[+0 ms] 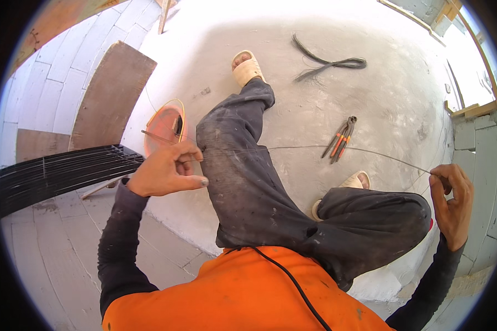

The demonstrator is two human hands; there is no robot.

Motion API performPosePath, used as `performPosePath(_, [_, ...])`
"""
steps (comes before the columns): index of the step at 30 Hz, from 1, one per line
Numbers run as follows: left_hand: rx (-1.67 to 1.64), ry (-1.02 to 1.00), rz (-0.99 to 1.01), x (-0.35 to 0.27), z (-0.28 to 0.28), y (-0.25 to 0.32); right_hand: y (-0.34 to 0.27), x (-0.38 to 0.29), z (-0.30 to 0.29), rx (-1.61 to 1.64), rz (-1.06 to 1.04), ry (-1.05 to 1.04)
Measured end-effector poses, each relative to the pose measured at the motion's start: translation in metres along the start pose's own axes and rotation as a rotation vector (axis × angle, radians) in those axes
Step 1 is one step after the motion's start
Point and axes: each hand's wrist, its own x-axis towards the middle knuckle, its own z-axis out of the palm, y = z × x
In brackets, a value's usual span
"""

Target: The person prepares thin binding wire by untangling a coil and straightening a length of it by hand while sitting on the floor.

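A thin metal wire (368, 152) spans in a shallow arc over my dark trousers (240, 165) and the floor. At its right end, my right hand (451, 198) pinches it between thumb and fingertips, beside my bent knee. My left hand (170, 169) hovers left of the other leg, with the thumb apart from its curled fingers. The wire's left stretch runs to these fingers, but whether they grip it is unclear. Just beyond the left hand is an orange plastic bucket (159, 120) with a yellow handle and dark items inside.
End-cutting pincers (340, 140) with red-and-black handles lie on the concrete floor (290, 103). Farther off rests a looped bundle of tie wire (331, 64). Long black bars (66, 173) reach in from the left, near a brown board (112, 95). A grey block wall (480, 173) borders the right.
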Motion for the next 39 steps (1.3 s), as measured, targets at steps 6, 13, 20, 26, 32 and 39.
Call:
performPosePath(6, [0.240, 0.204, 0.159, 0.035, 0.027, 0.030, -0.007, 0.014, -0.002, -0.106, -0.109, 0.001])
performPosePath(13, [0.457, 0.291, 0.535, 0.072, 0.005, 0.001, -0.001, 0.000, -0.035, 0.125, 0.118, -0.506])
performPosePath(20, [0.621, 0.370, 0.453, 0.083, 0.004, 0.033, 0.016, -0.007, -0.026, 0.190, 0.265, -0.343])
performPosePath(26, [0.579, 0.403, 0.481, 0.079, 0.034, 0.046, -0.006, 0.001, -0.008, -0.084, -0.088, 0.171])
performPosePath(32, [0.167, 0.258, 0.363, 0.089, 0.056, 0.070, -0.005, 0.005, -0.003, -0.216, -0.365, 0.154])
performPosePath(39, [0.052, 0.266, 0.498, 0.100, 0.084, 0.095, -0.016, 0.002, 0.022, -0.246, -0.361, -0.014])
